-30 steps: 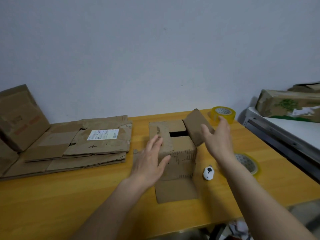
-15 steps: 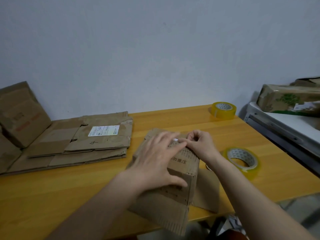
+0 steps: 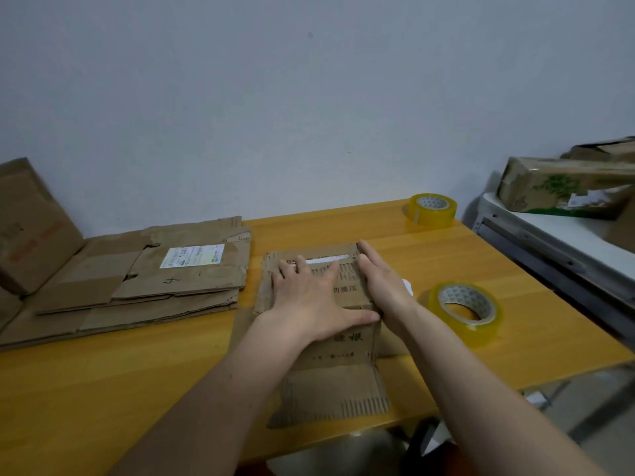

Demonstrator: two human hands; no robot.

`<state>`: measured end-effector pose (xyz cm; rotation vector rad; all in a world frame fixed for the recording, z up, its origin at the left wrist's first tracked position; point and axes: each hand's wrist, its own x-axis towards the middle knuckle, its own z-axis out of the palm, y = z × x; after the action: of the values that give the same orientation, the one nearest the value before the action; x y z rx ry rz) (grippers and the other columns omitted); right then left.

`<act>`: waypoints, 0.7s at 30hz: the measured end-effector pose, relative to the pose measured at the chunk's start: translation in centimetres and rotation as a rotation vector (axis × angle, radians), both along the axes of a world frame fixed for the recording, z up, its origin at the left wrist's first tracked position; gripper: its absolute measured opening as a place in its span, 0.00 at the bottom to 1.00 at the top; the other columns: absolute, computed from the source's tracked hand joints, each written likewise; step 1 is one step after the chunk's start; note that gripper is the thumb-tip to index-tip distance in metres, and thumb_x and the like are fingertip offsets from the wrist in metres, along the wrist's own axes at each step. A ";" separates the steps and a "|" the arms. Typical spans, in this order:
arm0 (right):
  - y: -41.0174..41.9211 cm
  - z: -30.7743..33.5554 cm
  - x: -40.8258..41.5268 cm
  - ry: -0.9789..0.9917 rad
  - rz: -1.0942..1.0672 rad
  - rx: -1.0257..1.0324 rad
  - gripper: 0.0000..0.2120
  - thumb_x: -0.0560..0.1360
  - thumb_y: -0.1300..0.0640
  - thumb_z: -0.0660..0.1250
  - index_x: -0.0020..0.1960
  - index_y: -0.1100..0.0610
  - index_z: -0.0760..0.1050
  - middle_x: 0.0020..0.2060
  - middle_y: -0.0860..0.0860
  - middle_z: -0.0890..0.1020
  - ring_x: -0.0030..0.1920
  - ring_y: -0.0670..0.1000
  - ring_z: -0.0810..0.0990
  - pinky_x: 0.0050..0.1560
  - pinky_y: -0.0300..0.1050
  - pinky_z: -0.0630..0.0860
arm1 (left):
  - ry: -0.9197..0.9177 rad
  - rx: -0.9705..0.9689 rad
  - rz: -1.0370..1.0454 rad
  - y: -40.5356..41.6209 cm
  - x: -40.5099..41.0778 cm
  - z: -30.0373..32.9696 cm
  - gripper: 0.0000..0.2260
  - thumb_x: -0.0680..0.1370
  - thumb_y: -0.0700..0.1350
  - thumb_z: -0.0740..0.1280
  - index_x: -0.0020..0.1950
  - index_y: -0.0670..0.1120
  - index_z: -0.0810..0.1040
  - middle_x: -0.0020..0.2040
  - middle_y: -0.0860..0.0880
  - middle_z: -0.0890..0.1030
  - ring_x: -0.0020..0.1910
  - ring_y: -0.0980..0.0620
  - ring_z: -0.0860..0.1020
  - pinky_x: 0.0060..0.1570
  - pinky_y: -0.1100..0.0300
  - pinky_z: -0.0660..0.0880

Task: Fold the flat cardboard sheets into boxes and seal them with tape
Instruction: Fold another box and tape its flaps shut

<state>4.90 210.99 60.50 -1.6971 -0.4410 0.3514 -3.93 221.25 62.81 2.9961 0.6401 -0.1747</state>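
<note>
A small brown cardboard box (image 3: 347, 341) stands in the middle of the yellow wooden table (image 3: 137, 389), its top flaps folded down and a loose flap lying flat towards me. My left hand (image 3: 309, 297) lies flat on the top flaps with fingers spread, pressing them down. My right hand (image 3: 381, 280) presses flat along the box's right top edge, fingers straight. A strip of white tape (image 3: 326, 260) shows on the top beyond my fingers. A yellowish tape roll (image 3: 464, 314) lies right of the box, another tape roll (image 3: 432, 209) at the far right corner.
A stack of flat cardboard sheets (image 3: 137, 280) lies at the left, with a folded box (image 3: 31, 228) leaning against the wall. A small white object (image 3: 407, 285) peeks out behind my right hand. A white side table (image 3: 567, 249) on the right holds printed cartons (image 3: 563, 187).
The box was tipped towards me half a second ago; now it stands level. Both hands went from pinching at the flaps to lying flat on the closed top.
</note>
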 end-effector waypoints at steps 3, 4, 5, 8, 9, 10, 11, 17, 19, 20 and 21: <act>0.1 0.5 0.5 0.055 0.005 0.008 0.21 0.83 0.55 0.52 0.76 0.49 0.60 0.68 0.51 0.70 0.60 0.48 0.74 0.45 0.33 0.76 | -0.032 0.095 -0.049 1.0 -0.1 0.1 0.50 0.59 0.83 0.48 0.77 0.62 0.47 0.78 0.42 0.55 0.75 0.36 0.51 0.73 0.37 0.48; 0.1 0.4 0.6 0.060 0.007 0.013 0.21 0.83 0.56 0.52 0.76 0.50 0.60 0.69 0.51 0.70 0.61 0.50 0.74 0.48 0.36 0.77 | -0.061 0.120 -0.060 1.4 -0.2 0.0 0.50 0.58 0.84 0.46 0.77 0.62 0.48 0.77 0.43 0.57 0.75 0.38 0.52 0.73 0.37 0.47; 0.0 0.2 0.6 0.062 0.007 0.023 0.21 0.83 0.57 0.52 0.76 0.50 0.60 0.69 0.52 0.70 0.63 0.51 0.74 0.55 0.42 0.77 | -0.089 0.124 -0.072 1.6 -0.3 -0.3 0.51 0.58 0.84 0.44 0.77 0.62 0.48 0.77 0.45 0.56 0.75 0.39 0.51 0.73 0.37 0.46; -0.3 -0.1 0.8 0.079 -0.019 0.047 0.21 0.83 0.59 0.52 0.75 0.50 0.63 0.69 0.52 0.70 0.65 0.53 0.73 0.63 0.52 0.73 | -0.125 0.081 -0.145 1.3 0.1 -1.2 0.51 0.59 0.83 0.44 0.78 0.59 0.45 0.80 0.51 0.48 0.78 0.46 0.46 0.74 0.41 0.41; -0.6 -0.1 0.9 0.085 -0.024 0.056 0.21 0.83 0.59 0.52 0.74 0.50 0.64 0.69 0.52 0.71 0.65 0.53 0.73 0.63 0.52 0.74 | -0.122 0.066 -0.177 1.2 0.5 -1.3 0.50 0.60 0.82 0.44 0.77 0.60 0.43 0.80 0.53 0.46 0.78 0.47 0.44 0.74 0.42 0.41; -0.9 0.0 1.1 0.094 -0.024 0.067 0.20 0.82 0.59 0.52 0.74 0.50 0.65 0.68 0.52 0.72 0.63 0.52 0.74 0.62 0.52 0.75 | -0.117 0.053 -0.210 1.0 1.0 -1.4 0.48 0.61 0.82 0.44 0.77 0.62 0.42 0.79 0.54 0.44 0.78 0.47 0.43 0.74 0.42 0.40; -1.3 0.1 1.2 0.107 -0.028 0.088 0.20 0.82 0.60 0.53 0.73 0.50 0.66 0.67 0.52 0.73 0.62 0.52 0.75 0.60 0.52 0.76 | -0.109 0.044 -0.242 1.0 1.4 -1.3 0.46 0.61 0.82 0.44 0.76 0.65 0.40 0.79 0.56 0.43 0.78 0.47 0.42 0.74 0.42 0.40; -6.9 -1.4 3.0 -0.122 -0.235 -0.275 0.25 0.76 0.71 0.54 0.71 0.58 0.67 0.69 0.56 0.69 0.71 0.55 0.65 0.69 0.52 0.65 | -0.070 0.024 -0.325 0.6 2.9 -1.0 0.44 0.60 0.81 0.39 0.75 0.68 0.42 0.78 0.59 0.41 0.78 0.46 0.40 0.74 0.40 0.39; -9.7 -2.2 3.9 -0.218 -0.129 -0.684 0.26 0.76 0.66 0.58 0.73 0.57 0.62 0.74 0.56 0.62 0.74 0.58 0.57 0.72 0.52 0.57 | -0.080 -0.002 -0.322 0.3 3.0 -1.0 0.44 0.61 0.81 0.36 0.75 0.68 0.43 0.78 0.59 0.41 0.78 0.46 0.40 0.74 0.40 0.39; -10.9 -2.6 4.1 -0.241 -0.043 -0.890 0.29 0.75 0.63 0.61 0.75 0.56 0.59 0.76 0.55 0.56 0.76 0.57 0.52 0.73 0.52 0.53 | -0.086 -0.014 -0.318 0.2 3.0 -1.0 0.44 0.61 0.81 0.35 0.75 0.68 0.43 0.78 0.60 0.42 0.78 0.46 0.40 0.74 0.40 0.39; -11.8 -3.0 4.2 -0.261 0.018 -1.054 0.30 0.75 0.60 0.64 0.75 0.55 0.58 0.77 0.54 0.51 0.77 0.57 0.47 0.74 0.53 0.49 | -0.091 -0.022 -0.316 0.1 3.1 -1.0 0.44 0.60 0.80 0.33 0.75 0.68 0.44 0.78 0.60 0.42 0.78 0.46 0.40 0.74 0.40 0.40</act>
<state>9.08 199.22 57.48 -2.7882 -0.4961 0.4073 -0.87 221.34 61.83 3.0434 0.1521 -0.0613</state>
